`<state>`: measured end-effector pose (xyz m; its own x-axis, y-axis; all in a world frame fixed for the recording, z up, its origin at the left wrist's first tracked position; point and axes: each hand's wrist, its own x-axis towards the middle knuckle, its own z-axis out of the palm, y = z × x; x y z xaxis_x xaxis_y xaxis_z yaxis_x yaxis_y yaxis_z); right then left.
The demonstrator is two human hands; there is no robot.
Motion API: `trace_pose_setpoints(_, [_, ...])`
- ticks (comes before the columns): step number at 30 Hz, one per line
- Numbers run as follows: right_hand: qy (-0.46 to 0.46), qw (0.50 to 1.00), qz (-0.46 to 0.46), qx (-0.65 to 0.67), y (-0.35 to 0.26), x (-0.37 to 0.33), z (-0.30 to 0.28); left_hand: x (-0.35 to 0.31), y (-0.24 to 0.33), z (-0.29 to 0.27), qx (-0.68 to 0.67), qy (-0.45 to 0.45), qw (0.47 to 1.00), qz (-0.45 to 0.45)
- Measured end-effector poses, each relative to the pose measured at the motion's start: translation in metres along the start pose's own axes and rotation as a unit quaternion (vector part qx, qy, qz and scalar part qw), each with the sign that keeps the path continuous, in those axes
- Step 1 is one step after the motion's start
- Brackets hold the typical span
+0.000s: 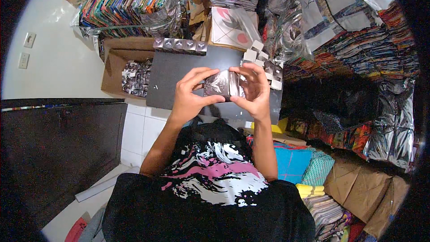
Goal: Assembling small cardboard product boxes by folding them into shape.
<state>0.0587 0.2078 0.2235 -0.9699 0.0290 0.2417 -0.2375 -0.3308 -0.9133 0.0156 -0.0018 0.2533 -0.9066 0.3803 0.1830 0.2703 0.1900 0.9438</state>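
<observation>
Between my two hands, above the dark grey table (172,71), is a small dark box (218,85) with a silvery printed design. My left hand (192,90) grips its left end, fingers along the far edge and thumb along the near edge. The right end is held by my right hand (254,90), fingertips and thumb pinching its far and near edges. Along the table's far edge stands a row of similar small dark boxes (179,45). Several small white-sided boxes (256,56) lie in a loose pile beyond my right hand.
Left of the table, an open cardboard carton (112,74) holds many small dark boxes (136,78). Bundled stacks of colourful packets (130,6) crowd the back. More wrapped bundles (331,45) rise at the right. Blue folded material (291,161) and brown paper parcels (363,188) lie near my right side.
</observation>
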Motion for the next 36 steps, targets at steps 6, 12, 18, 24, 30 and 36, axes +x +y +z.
trace_pose_setpoints(6, [0.006,1.0,0.007,-0.018,0.0,-0.002,0.001,0.0,-0.002,0.0,0.012,-0.003,1.0,0.001])
trace_pose_setpoints(12, [0.014,0.999,0.008,-0.032,-0.003,-0.001,0.004,-0.002,-0.002,0.001,0.006,-0.004,1.0,0.007])
trace_pose_setpoints(18, [0.003,0.996,0.065,-0.068,-0.011,0.001,0.004,-0.001,-0.005,-0.002,0.029,-0.005,0.999,0.04])
trace_pose_setpoints(24, [-0.026,0.99,0.075,-0.114,-0.019,0.004,0.005,-0.002,-0.009,-0.004,0.025,-0.017,0.999,0.038])
trace_pose_setpoints(30, [-0.059,0.983,0.018,-0.172,-0.017,0.004,0.002,-0.001,-0.01,-0.007,0.013,-0.031,0.998,0.043])
trace_pose_setpoints(36, [-0.017,0.996,0.043,-0.081,-0.014,0.001,-0.005,0.0,-0.008,-0.011,0.037,-0.052,0.996,0.064])
